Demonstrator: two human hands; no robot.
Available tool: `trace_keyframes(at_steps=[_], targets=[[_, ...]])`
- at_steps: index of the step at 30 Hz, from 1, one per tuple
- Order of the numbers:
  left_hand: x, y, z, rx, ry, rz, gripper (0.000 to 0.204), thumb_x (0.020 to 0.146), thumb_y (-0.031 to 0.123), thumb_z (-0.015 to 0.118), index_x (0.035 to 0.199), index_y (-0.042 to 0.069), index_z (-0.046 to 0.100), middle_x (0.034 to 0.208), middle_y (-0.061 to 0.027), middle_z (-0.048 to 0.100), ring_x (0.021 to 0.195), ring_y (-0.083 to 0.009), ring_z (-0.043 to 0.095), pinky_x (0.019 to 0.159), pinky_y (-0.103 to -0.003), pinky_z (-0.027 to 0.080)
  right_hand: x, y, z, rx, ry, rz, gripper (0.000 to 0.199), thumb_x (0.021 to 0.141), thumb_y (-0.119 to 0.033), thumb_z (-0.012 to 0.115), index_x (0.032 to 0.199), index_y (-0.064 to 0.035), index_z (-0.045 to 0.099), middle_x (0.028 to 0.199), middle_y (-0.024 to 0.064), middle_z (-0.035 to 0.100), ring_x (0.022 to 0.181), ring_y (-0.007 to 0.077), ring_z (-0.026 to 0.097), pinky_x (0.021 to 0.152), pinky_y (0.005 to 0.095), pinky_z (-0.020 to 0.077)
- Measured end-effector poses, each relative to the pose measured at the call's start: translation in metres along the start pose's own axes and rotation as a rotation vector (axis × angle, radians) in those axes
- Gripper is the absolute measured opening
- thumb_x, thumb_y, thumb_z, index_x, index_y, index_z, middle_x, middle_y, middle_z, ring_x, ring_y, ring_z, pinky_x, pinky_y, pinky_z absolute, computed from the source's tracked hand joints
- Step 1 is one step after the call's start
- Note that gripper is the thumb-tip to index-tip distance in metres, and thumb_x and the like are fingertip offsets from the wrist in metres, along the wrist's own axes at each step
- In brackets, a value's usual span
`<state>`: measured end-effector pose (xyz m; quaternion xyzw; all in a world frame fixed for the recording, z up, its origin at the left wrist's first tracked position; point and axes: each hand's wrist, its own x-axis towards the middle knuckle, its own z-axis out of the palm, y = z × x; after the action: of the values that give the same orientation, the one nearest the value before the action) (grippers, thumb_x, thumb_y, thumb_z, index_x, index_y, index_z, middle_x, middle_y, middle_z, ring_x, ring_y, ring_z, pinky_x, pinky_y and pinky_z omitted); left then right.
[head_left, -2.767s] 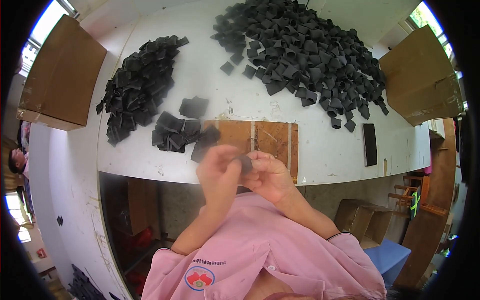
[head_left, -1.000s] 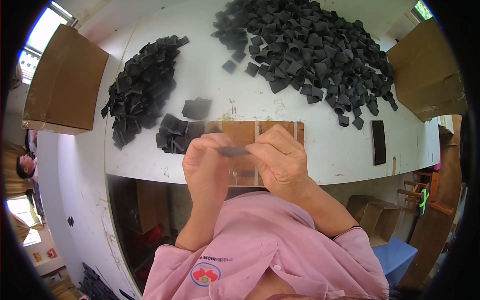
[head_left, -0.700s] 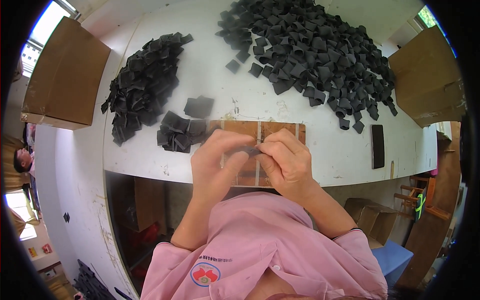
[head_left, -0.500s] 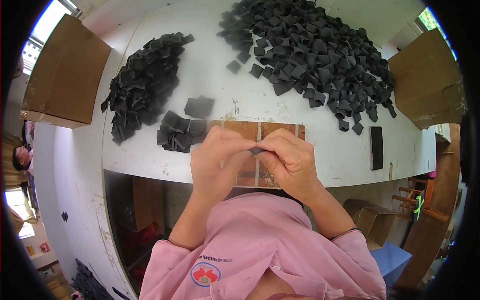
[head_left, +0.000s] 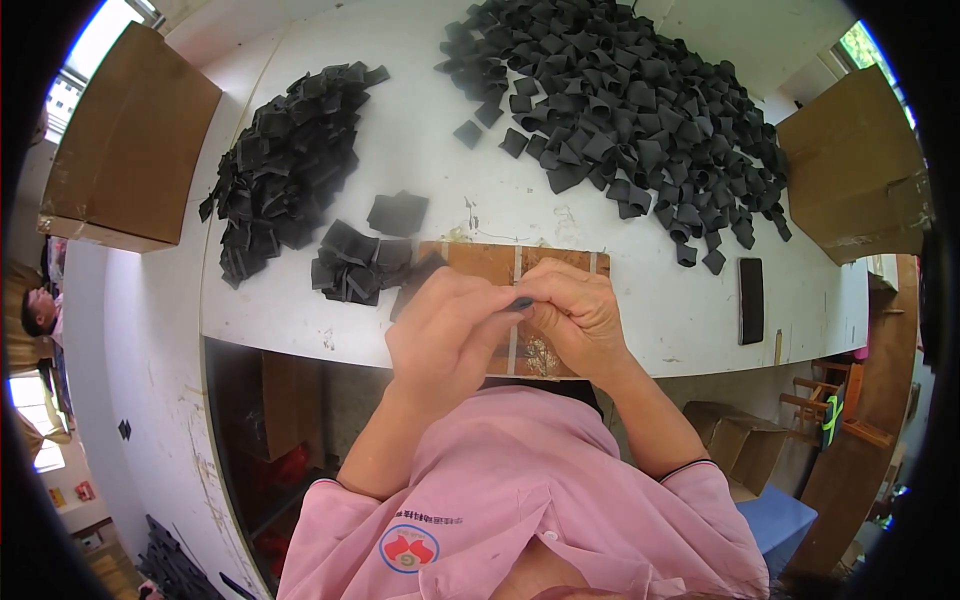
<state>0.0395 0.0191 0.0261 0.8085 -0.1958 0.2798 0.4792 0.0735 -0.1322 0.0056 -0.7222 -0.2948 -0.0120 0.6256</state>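
A small black fabric piece (head_left: pixel 519 304) is pinched between the fingertips of both hands, mostly hidden by them. My left hand (head_left: pixel 450 335) closes on it from the left, its thumb and forefinger meeting at the piece. From the right, my right hand (head_left: pixel 572 315) grips it the same way. Both hands hover over a brown wooden board (head_left: pixel 480 262) with pale strips across it. Beside my left hand lies a dark flat piece (head_left: pixel 412 288), partly covered by the hand. A small heap of flat black pieces (head_left: pixel 355 265) sits just left of the board.
A large pile of black tube-like pieces (head_left: pixel 640 110) covers the far right of the white table (head_left: pixel 420 130). Another black pile (head_left: pixel 285 170) stands at the left. Cardboard boxes (head_left: pixel 130 140) flank both sides. A dark phone-like slab (head_left: pixel 751 300) lies at right.
My left hand has shifted slightly right and down, uncovering a dark piece beside it. The pinched piece has moved a little to the right, still between both hands.
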Motion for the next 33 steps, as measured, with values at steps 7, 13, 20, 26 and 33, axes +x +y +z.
trace_keyframes(at_steps=[7, 13, 20, 26, 33], targets=[[-0.024, -0.02, 0.001, -0.344, 0.158, -0.287, 0.013, 0.071, 0.003, 0.068, 0.081, -0.003, 0.062, 0.071, -0.0045, 0.053, 0.063, -0.0108, 0.046, 0.055, -0.02, 0.035, 0.007, -0.022, 0.007, -0.435, 0.016, -0.205, 0.018, 0.064, -0.003, 0.066, 0.081, -0.0019, 0.06, 0.071, 0.0059, 0.054, 0.065, 0.0198, 0.054, 0.052, 0.0287, 0.0445], [-0.023, -0.015, 0.008, -0.433, 0.163, -0.339, 0.01, 0.076, 0.005, 0.065, 0.082, -0.003, 0.061, 0.072, -0.0055, 0.053, 0.065, -0.0115, 0.045, 0.058, -0.021, 0.036, 0.006, -0.022, 0.002, -0.513, 0.032, -0.233, 0.018, 0.062, -0.005, 0.066, 0.078, -0.002, 0.058, 0.069, 0.0049, 0.052, 0.063, 0.0194, 0.053, 0.05, 0.0287, 0.0432], [-0.024, -0.013, 0.006, -0.285, 0.127, -0.249, 0.015, 0.083, 0.012, 0.057, 0.08, -0.003, 0.054, 0.076, -0.0071, 0.054, 0.066, -0.0123, 0.046, 0.058, -0.023, 0.036, 0.003, -0.014, 0.006, -0.423, 0.058, -0.266, 0.019, 0.062, 0.005, 0.064, 0.081, 0.0008, 0.06, 0.07, 0.0082, 0.055, 0.061, 0.0213, 0.052, 0.05, 0.029, 0.0422], [-0.031, -0.012, 0.009, -0.305, 0.157, -0.349, 0.006, 0.082, 0.004, 0.054, 0.084, -0.001, 0.055, 0.081, -0.0073, 0.056, 0.069, -0.0141, 0.052, 0.063, -0.024, 0.042, -0.002, -0.016, 0.004, -0.407, 0.054, -0.187, 0.017, 0.067, 0.002, 0.064, 0.083, 0.0002, 0.06, 0.071, 0.009, 0.054, 0.061, 0.0217, 0.052, 0.05, 0.0294, 0.0426], [-0.006, 0.002, -0.009, 0.0, -0.02, -0.126, 0.019, 0.075, -0.007, 0.053, 0.091, 0.002, 0.057, 0.083, -0.0108, 0.056, 0.07, -0.0193, 0.056, 0.057, -0.024, 0.044, 0.006, -0.032, 0.003, -0.298, 0.056, -0.054, 0.027, 0.065, -0.005, 0.069, 0.089, -0.0017, 0.058, 0.072, 0.0075, 0.054, 0.064, 0.0209, 0.055, 0.051, 0.0302, 0.045]])
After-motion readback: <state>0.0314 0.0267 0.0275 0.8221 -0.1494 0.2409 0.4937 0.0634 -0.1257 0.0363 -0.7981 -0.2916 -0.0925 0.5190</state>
